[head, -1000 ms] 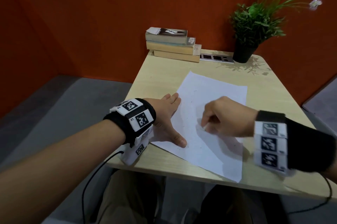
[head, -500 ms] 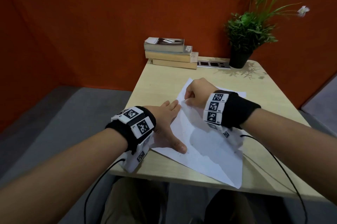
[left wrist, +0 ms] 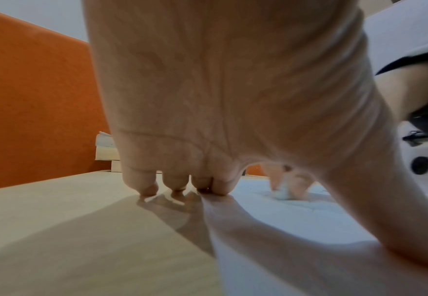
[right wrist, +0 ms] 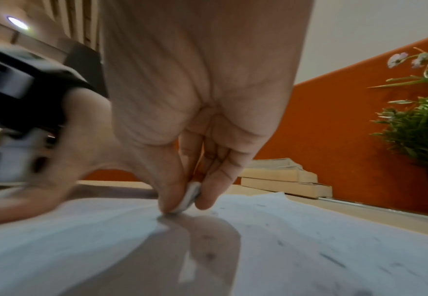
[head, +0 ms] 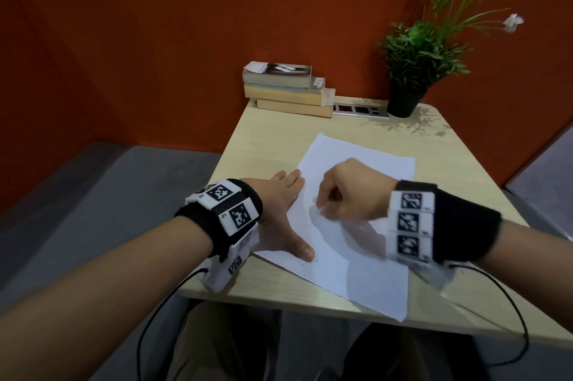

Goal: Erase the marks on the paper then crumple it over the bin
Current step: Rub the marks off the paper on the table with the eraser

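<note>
Two hands are on the sheet of paper (head: 356, 225), which lies at a slant in the middle of the frame on the pale wooden surface (head: 273, 138). The left hand (head: 279, 213) lies flat with straight, spread fingers, its thumb and palm pressing the sheet's left edge while the other fingertips (left wrist: 147, 190) reach onto bare wood. The right hand (head: 350, 194) is curled, pinching a small white eraser (right wrist: 189, 197) between thumb and forefinger with its tip against the paper near the centre. Dark flecks are scattered across the sheet, though whether they are remaining marks or eraser crumbs is hard to tell.

The risk, as I judge it, is the paper buckling or tearing: only one edge is pinned, so a hard stroke toward the free right side could drag and crease it. No bin is visible in any view, so the crumpling step has no target in sight yet.
</note>
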{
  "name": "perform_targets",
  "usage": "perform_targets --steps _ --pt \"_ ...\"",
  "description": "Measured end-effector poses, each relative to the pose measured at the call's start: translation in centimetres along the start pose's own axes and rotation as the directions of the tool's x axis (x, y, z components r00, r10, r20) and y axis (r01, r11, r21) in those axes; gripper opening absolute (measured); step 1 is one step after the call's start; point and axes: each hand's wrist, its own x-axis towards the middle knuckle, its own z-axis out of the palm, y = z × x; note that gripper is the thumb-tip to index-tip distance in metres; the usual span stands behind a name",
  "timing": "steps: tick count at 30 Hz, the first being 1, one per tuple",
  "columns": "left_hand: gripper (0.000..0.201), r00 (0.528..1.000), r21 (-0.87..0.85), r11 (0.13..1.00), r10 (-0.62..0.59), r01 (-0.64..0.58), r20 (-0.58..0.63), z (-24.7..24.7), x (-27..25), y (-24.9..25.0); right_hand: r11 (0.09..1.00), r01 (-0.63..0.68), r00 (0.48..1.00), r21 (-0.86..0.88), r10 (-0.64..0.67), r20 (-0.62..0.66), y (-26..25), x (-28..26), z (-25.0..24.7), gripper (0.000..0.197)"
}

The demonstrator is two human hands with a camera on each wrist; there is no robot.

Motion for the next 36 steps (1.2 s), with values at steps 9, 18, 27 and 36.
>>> perform_targets --steps 9,18,27,36 --pt "0.15 1.0 0.006 1.0 0.004 -0.004 -0.001 0.1 -0.1 0.0 1.0 0.014 0.997 -0.003 -0.014 -0.081 -0.1 2.1 0.7 0.01" --pt "0.151 1.0 0.004 1.0 0.006 -0.006 0.01 0.0 0.1 0.0 0.991 0.133 0.979 0.023 -0.135 0.153 -0.6 -4.2 0.9 0.013" --pt "0.149 1.0 -0.019 1.0 0.022 -0.022 0.002 0.0 0.2 -0.4 0.99 -0.136 0.977 0.041 0.141 -0.16 3.2 4.5 -0.2 0.005" --pt "0.149 1.0 -0.002 1.0 0.016 -0.016 0.011 0.2 0.2 -0.3 0.999 0.026 0.998 0.018 -0.027 0.053 2.1 -5.6 1.4 0.015"
